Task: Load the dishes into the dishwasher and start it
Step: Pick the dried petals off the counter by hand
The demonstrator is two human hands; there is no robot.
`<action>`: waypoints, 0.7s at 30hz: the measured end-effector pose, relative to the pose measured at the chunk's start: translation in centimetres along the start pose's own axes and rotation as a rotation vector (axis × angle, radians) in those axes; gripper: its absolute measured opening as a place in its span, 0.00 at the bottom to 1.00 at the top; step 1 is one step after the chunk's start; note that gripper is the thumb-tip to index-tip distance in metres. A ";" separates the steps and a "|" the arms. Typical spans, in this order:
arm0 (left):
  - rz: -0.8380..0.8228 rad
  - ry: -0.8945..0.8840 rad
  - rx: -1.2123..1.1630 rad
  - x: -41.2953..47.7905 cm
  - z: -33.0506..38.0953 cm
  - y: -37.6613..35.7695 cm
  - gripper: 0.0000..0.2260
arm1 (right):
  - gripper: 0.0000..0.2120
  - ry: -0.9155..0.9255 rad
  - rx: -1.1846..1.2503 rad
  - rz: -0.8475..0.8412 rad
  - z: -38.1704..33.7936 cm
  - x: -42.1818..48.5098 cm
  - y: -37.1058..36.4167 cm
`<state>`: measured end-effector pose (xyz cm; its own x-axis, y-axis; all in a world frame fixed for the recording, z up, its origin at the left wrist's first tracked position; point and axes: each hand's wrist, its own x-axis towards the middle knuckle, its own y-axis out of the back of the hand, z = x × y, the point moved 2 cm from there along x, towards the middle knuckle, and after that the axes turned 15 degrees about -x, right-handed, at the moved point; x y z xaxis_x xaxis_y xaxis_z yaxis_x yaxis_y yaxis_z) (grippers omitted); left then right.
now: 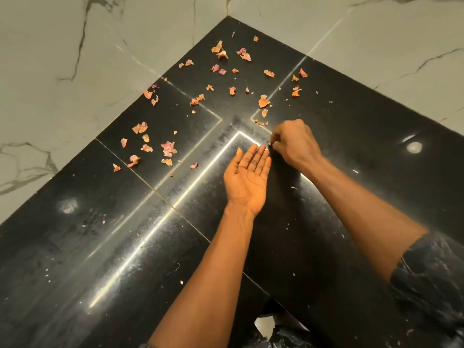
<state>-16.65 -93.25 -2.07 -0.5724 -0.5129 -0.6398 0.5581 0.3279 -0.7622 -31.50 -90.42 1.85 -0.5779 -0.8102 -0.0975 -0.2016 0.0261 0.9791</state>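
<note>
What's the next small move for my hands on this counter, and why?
Probably drop the small scrap that the right hand pinches into the left hand, open palm-up right beside it; many more scraps lie scattered on the black counter.

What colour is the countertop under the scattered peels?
The countertop is glossy black with thin seams; the head view shows it.

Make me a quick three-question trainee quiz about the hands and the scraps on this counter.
1. True or false: the left hand lies palm up, fingers straight.
2. The right hand is: A) flat and open; B) pinching a small scrap; C) holding a plate.
3. Fill in: most peel scraps lie ____ the hands, toward the wall corner.
Key: 1 true; 2 B; 3 beyond.
</note>
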 end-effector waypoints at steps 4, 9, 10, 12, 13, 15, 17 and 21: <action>-0.049 0.045 -0.044 0.6 0.0 0.2 0.25 | 0.07 -0.175 0.344 0.024 -0.5 -2.4 0.8; -0.084 0.126 -0.129 0.8 0.0 0.7 0.19 | 0.13 0.120 0.310 0.025 -4.7 -6.5 1.0; -0.077 0.126 -0.148 0.8 0.1 0.6 0.17 | 0.14 0.121 0.337 0.044 -4.6 -6.4 1.1; -0.054 0.110 -0.175 0.8 0.3 0.7 0.15 | 0.13 0.016 0.418 0.116 -3.4 -5.1 1.9; -0.052 0.105 -0.192 0.7 0.4 0.7 0.15 | 0.12 -0.070 0.432 0.150 -2.3 -4.1 2.1; -0.037 0.094 -0.213 0.4 0.5 0.9 0.15 | 0.11 -0.220 0.389 0.126 0.1 -1.8 1.6; -0.030 0.084 -0.220 0.1 0.6 1.2 0.15 | 0.14 -0.252 0.246 -0.003 1.1 -0.2 -0.1; -0.031 0.094 -0.217 -0.4 0.4 1.6 0.14 | 0.08 -0.068 0.009 0.047 -1.5 0.8 -1.8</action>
<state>-15.28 -92.88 -2.95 -0.6461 -0.4529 -0.6143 0.4027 0.4815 -0.7785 -30.40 -91.96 0.29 -0.6389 -0.7666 -0.0638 -0.1799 0.0682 0.9813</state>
